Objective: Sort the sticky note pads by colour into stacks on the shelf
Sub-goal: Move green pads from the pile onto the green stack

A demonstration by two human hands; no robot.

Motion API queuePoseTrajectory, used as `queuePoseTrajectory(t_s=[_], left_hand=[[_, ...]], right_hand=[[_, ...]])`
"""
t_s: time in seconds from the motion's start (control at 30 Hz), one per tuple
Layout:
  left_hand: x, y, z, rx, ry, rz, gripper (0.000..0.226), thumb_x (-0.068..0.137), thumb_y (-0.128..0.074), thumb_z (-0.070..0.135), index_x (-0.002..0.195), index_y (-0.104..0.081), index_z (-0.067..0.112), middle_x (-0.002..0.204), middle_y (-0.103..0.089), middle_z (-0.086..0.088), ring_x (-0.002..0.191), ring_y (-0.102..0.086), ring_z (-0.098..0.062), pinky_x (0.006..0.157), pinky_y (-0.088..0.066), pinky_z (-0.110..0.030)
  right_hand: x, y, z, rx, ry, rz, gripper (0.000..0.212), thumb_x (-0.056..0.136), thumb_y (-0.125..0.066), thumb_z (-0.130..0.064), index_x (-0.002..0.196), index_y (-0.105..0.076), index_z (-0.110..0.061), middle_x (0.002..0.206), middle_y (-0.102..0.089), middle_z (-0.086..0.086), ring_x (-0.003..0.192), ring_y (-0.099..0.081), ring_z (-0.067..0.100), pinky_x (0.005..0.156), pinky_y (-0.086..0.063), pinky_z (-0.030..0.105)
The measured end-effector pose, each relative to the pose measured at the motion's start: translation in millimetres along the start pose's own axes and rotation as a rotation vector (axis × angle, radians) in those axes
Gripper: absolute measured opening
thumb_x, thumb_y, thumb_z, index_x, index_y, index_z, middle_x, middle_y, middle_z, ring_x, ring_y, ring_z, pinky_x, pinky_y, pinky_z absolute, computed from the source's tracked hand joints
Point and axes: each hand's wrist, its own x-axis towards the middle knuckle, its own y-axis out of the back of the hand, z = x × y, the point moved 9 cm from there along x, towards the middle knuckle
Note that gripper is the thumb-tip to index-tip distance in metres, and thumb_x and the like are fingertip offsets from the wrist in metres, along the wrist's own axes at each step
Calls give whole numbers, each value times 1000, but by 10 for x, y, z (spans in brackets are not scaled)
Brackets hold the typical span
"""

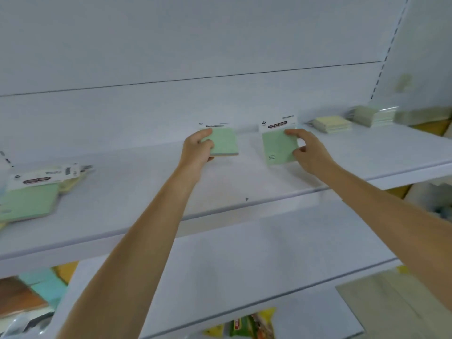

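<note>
Centrally in the frame, the left hand (198,149) has its grip curled round a green sticky note pad (226,143) towards the back of the white shelf (146,204). Just right of it, the right hand (309,152) pinches a second green pad (277,149) by its right edge. A heap of green and yellow pads (29,199) lies at the left edge, while a yellow stack (331,124) and a grey-green stack (374,115) sit at upper right.

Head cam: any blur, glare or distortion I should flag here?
Head view: sharpest at centre, where the label on the green pad in the right hand nearly reads; the pile of pads at the left edge and the stacks at far right are smeared. Head view: the wide angle bows the shelf front edge. Head view: flat bluish light, faint shadows, no strong glare.
</note>
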Motion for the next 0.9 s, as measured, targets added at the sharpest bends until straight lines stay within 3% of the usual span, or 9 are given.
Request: queuePoseTrajectory(t_s=[0.17,0.27,0.33,0.43,0.53,0.63,0.8,0.9], left_hand=[[89,-1116,129,16,-67,-25,46,85,-43,-7,126,-53,10,106,-45,-5,92,-48,-18,63,-45,-19],[160,-1765,182,44,-125,-27,48,82,-42,-8,126,-53,9,106,-48,-5,94,-49,-18,79,-52,-33],[207,-2136,187,67,-128,-26,48,81,-43,-7,125,-54,9,110,-51,-8,94,-50,-19,86,-50,-37],[323,-2604,180,101,-125,-33,50,80,-42,-7,125,-53,10,126,-53,-13,107,-54,-26,90,-50,-41],[507,-2971,179,135,-138,-27,52,78,-41,-5,126,-50,12,129,-51,-14,115,-53,-29,91,-51,-42],[737,-3257,193,150,-150,-20,54,77,-39,-4,127,-49,14,131,-47,-14,117,-51,-29,94,-50,-46],[1150,-3717,314,144,-153,-42,55,79,-37,-1,131,-44,15,134,-44,-14,119,-50,-29,100,-47,-47],[1314,-3982,384,135,-162,-50,55,80,-37,-1,132,-44,15,135,-43,-13,119,-50,-29,100,-47,-46]], right_hand=[[177,775,674,-46,-6,14,58,79,-40,10,129,-48,-19,137,-44,12,85,-57,32,69,-36,21],[270,1186,1091,-45,-26,19,57,81,-39,10,130,-47,-18,136,-45,12,81,-54,25,50,-37,12],[330,1406,1314,-28,-44,17,55,83,-39,10,130,-46,-17,134,-47,11,78,-53,23,48,-39,7],[473,1680,1621,4,-78,34,52,84,-39,9,128,-48,-17,134,-48,10,80,-54,28,58,-41,21],[665,1929,1876,36,-94,70,51,85,-40,7,127,-49,-20,133,-48,7,94,-59,38,67,-42,25],[885,2171,2112,157,-114,126,52,85,-41,8,127,-50,-22,130,-49,3,87,-56,31,74,-44,32],[1367,2653,2402,267,-166,288,50,85,-38,9,125,-52,-17,126,-49,6,93,-49,18,51,-42,8],[1676,2857,2508,277,-179,335,48,86,-37,7,127,-51,-15,128,-48,6,103,-48,17,78,-43,18]])
